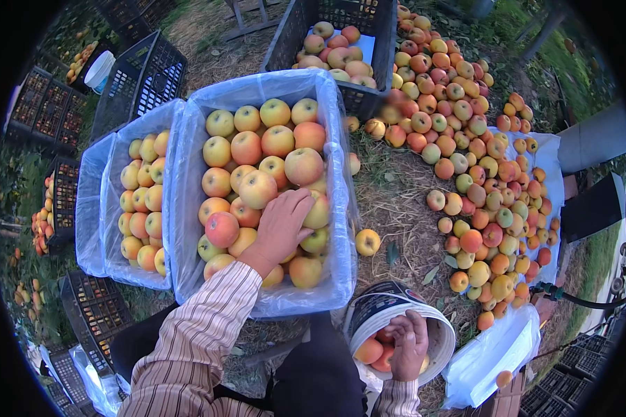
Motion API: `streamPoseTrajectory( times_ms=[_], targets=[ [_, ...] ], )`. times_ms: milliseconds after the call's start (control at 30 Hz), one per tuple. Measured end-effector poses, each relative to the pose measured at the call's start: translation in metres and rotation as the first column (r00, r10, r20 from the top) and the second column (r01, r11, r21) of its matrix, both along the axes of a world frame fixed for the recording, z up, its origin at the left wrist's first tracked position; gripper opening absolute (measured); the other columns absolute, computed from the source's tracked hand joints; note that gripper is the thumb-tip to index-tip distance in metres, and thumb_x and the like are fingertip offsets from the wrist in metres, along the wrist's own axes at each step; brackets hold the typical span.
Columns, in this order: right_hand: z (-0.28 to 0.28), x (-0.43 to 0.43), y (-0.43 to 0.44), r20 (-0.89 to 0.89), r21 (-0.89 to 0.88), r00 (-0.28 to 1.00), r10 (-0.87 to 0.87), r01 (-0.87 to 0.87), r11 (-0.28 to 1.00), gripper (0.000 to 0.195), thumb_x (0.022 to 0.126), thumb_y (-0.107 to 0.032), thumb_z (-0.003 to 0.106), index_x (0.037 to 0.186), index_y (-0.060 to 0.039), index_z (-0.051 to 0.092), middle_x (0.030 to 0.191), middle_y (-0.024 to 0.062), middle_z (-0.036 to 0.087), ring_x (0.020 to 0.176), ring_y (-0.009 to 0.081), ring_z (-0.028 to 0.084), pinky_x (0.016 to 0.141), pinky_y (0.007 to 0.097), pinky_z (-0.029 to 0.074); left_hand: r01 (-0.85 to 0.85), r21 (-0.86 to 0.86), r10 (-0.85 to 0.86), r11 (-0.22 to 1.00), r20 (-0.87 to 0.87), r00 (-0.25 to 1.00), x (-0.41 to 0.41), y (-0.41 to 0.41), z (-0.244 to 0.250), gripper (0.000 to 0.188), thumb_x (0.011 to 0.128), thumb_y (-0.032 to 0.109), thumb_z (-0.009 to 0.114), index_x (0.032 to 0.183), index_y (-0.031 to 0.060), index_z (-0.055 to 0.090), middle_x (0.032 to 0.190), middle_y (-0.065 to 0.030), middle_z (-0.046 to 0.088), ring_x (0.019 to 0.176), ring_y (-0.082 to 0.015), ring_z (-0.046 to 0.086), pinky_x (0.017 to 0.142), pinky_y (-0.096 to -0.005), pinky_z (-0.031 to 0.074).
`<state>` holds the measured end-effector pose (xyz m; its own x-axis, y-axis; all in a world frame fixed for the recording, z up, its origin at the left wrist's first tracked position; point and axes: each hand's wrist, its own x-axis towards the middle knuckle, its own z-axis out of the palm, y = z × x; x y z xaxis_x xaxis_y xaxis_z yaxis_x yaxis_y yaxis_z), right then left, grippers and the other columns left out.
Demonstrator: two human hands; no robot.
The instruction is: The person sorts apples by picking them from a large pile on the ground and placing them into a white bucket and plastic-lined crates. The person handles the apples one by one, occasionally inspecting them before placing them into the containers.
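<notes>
A crate (329, 292) lined with clear plastic film stands before me, with rows of red and yellow apples inside. Over its right half reaches my left hand (279, 227), palm down, its fingers and thumb around a yellow-green apple (318, 211). One blushed apple (258, 189) sits higher than its neighbours, just beyond the knuckles. To the lower right, a tilted white bucket (441, 346) with a dark printed band holds several red apples (369, 350). My right hand (409, 346) is at its mouth, fingers bent and apart, with no apple visible in its grasp.
A second lined crate (91, 208) of apples adjoins on the left. Behind stands a black plastic crate (362, 99) part filled with apples. A large heap of apples (448, 104) spreads over the ground and a pale sheet (550, 156) at right. One loose apple (368, 242) lies near the bucket.
</notes>
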<state>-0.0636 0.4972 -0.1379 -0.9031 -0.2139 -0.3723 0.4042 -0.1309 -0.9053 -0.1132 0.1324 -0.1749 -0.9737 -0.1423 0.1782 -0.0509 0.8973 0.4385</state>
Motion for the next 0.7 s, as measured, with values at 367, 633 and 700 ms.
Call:
streamPoseTrajectory(
  times_ms=[367, 633, 700],
  targets=[
    [0.007, 0.013, 0.052, -0.079, 0.293, 0.996, -0.040, 0.062, 0.954, 0.037, 0.102, -0.012, 0.060, 0.136, 0.0004, 0.054, 0.112, 0.0107, 0.068, 0.098, 0.0163, 0.066, 0.091, 0.0304, 0.053, 0.006, 0.231, -0.009, 0.973, 0.009, 1.000, 0.000, -0.010, -0.006, 0.056, 0.080, 0.005, 0.078, 0.132, 0.0040, 0.057, 0.142, -0.0157, 0.056, 0.129, -0.0353, 0.055, 0.109, -0.0423, 0.047],
    [0.030, 0.035, 0.108, -0.072, 0.949, 0.910, 0.408, -0.064, 0.310, 0.062, 0.084, -0.009, 0.077, 0.140, -0.0007, 0.051, 0.131, 0.0217, 0.060, 0.120, 0.0379, 0.061, 0.100, 0.0424, 0.051, -0.087, 0.330, 0.041, 0.940, 0.146, 0.988, 0.044, -0.001, 0.030, 0.063, 0.085, 0.002, 0.069, 0.145, 0.0018, 0.050, 0.155, -0.0165, 0.045, 0.145, -0.0310, 0.041, 0.121, -0.0418, 0.032],
    [0.017, 0.048, 0.107, -0.016, 0.983, 0.872, 0.490, -0.076, 0.166, 0.076, 0.076, -0.015, 0.084, 0.143, -0.0029, 0.048, 0.135, 0.0220, 0.058, 0.124, 0.0400, 0.057, 0.103, 0.0452, 0.048, -0.075, 0.260, 0.028, 0.963, 0.178, 0.984, 0.060, -0.002, 0.044, 0.057, 0.086, 0.002, 0.067, 0.141, 0.0015, 0.054, 0.151, -0.0163, 0.050, 0.143, -0.0310, 0.044, 0.120, -0.0417, 0.033]
  ],
)
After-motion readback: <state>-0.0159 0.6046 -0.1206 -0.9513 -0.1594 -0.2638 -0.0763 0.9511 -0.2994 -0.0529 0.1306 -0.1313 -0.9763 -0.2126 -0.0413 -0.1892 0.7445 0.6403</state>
